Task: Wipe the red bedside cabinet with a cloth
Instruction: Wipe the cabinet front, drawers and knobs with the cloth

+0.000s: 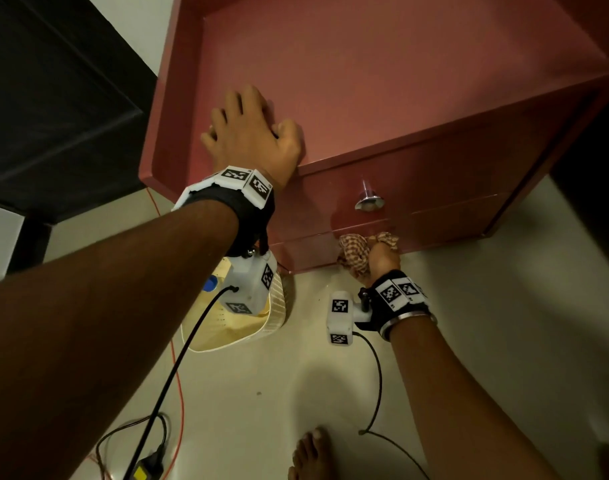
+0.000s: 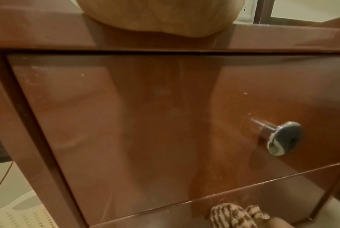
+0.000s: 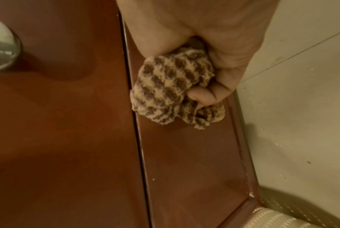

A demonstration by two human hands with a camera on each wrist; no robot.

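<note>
The red bedside cabinet [image 1: 382,84] stands on the floor, its top bare. My left hand [image 1: 251,129] rests flat on the front left of the top, fingers spread; in the left wrist view only the heel of the left hand [image 2: 151,17] shows. Low on the cabinet front, my right hand [image 1: 382,259] grips a bunched brown-and-cream checked cloth [image 1: 355,252] against the lower panel [image 3: 188,154], just under the drawer front [image 2: 145,115]. In the right wrist view the cloth [image 3: 171,88] bulges from the fist of my right hand [image 3: 214,46]. A chrome knob [image 1: 368,199] sits above it.
A cream perforated basket [image 1: 258,327] with a blue-capped item stands on the floor left of the cabinet base. Black and orange cables [image 1: 178,375] trail over the pale tiles. A dark panelled door [image 1: 53,98] lies at left. My bare foot [image 1: 310,455] is near the bottom.
</note>
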